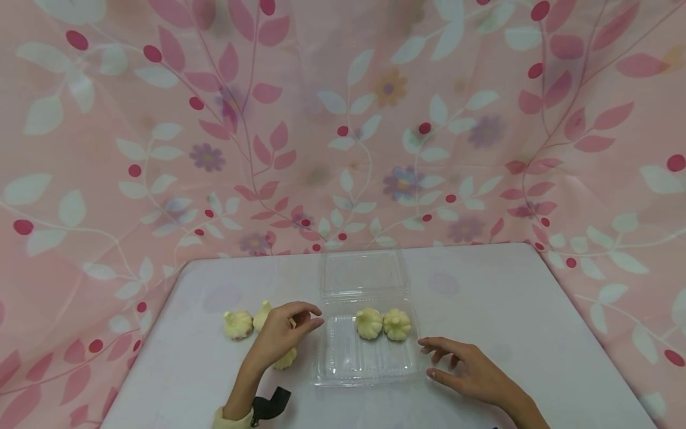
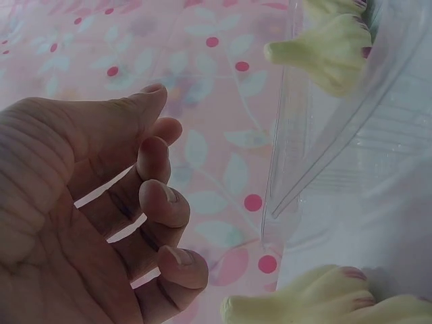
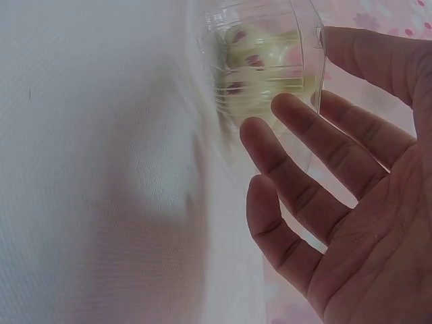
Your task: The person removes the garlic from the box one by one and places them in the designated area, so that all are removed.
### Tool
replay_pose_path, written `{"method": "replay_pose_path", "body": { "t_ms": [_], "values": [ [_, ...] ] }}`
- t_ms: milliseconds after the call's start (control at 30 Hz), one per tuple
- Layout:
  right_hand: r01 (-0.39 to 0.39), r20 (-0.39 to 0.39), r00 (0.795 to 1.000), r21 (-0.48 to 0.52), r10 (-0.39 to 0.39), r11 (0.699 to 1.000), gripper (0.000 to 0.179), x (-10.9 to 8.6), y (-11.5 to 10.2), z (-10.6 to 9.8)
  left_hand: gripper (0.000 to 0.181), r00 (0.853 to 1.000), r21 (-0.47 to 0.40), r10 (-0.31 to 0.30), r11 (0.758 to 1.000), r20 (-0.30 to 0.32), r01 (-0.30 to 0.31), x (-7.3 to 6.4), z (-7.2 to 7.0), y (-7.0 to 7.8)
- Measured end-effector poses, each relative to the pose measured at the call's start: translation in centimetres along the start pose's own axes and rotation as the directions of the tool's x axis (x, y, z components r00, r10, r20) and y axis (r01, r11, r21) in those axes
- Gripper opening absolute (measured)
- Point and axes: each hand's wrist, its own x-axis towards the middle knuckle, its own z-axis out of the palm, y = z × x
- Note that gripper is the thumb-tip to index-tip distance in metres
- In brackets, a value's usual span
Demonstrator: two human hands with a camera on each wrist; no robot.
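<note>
The loose garlic bulbs (image 1: 238, 325) are set on the worktop (image 1: 482, 298) to the left of a clear plastic clamshell tray (image 1: 340, 357), and are partly covered in the head view by the left hand (image 1: 286, 329), by which they are most nearly reached; how many are hidden there cannot be told. The tray is placed between the two hands, its long axis with the laid-back lid (image 1: 364, 274) being run away from the person. By the left hand nothing is held: its fingers are loosely bent, the thumb is left free, and its tips are pointed rightward at the tray's near-left wall, away from the loose bulbs. Inside the tray, a pair of garlic bulbs (image 1: 383, 325) is lined up side by side in the right-hand part, so that bare floor is left on the left hand's side. The right hand (image 1: 466, 370), its fingers relaxed and spread, is held just beside the right wall, nearer to that pair; nothing is gripped by it, and whether the plastic is touched cannot be told.
</note>
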Motion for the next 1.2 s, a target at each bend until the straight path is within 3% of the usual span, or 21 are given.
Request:
{"method": "replay_pose_path", "body": {
  "t_ms": [400,867,1200],
  "values": [
    [0.003,-0.001,1.000,-0.006,-0.003,1.000,0.046,-0.1,0.1,0.1,0.010,1.000,0.007,0.023,1.000,0.020,-0.023,0.8,0.8,0.1],
    [0.007,0.002,1.000,0.003,-0.007,1.000,0.046,0.0,-0.1,-0.1,0.015,1.000,0.002,0.003,1.000,0.015,-0.003,1.7,1.9,-0.2],
    [0.015,-0.002,1.000,0.004,-0.015,1.000,0.046,0.0,0.0,0.0,0.009,0.996,0.003,-0.086,0.996,0.015,0.086,2.1,2.5,0.2]
  ]
}}
